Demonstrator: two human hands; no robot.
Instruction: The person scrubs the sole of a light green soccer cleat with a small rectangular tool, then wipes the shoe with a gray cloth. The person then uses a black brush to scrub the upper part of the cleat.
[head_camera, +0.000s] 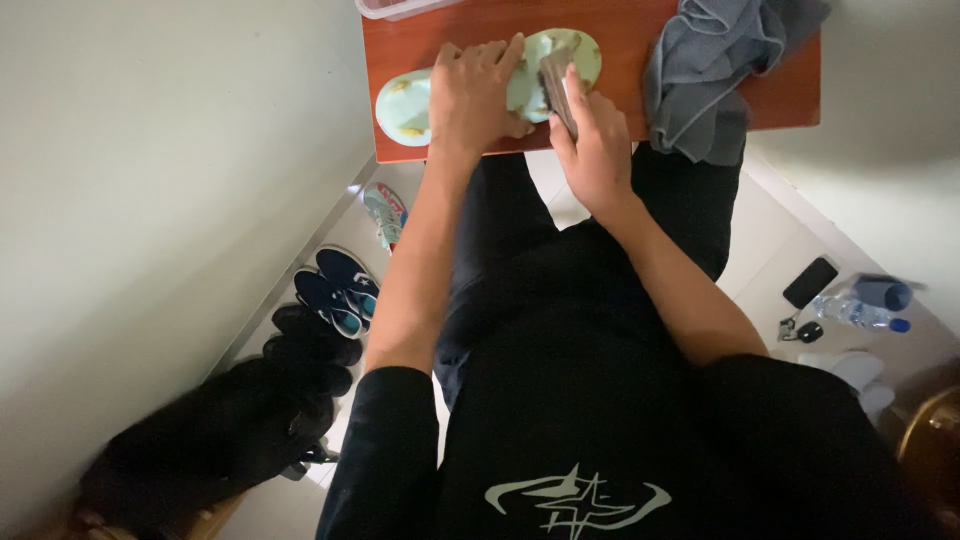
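Observation:
A pale green sandal (408, 103) lies sole-up across a small reddish-brown wooden table (790, 95). My left hand (478, 92) presses down on the middle of the sandal, fingers spread over it. My right hand (592, 145) grips a dark brush (557, 85) and holds it against the sandal's wider end. My forearms reach forward over my black trousers.
A grey cloth (705, 70) is heaped on the table's right side and hangs over its edge. A clear plastic box corner (395, 8) shows at the top. On the floor: dark blue sneakers (340, 290), a black bag (230, 430), a phone (810, 282), a water bottle (860, 313).

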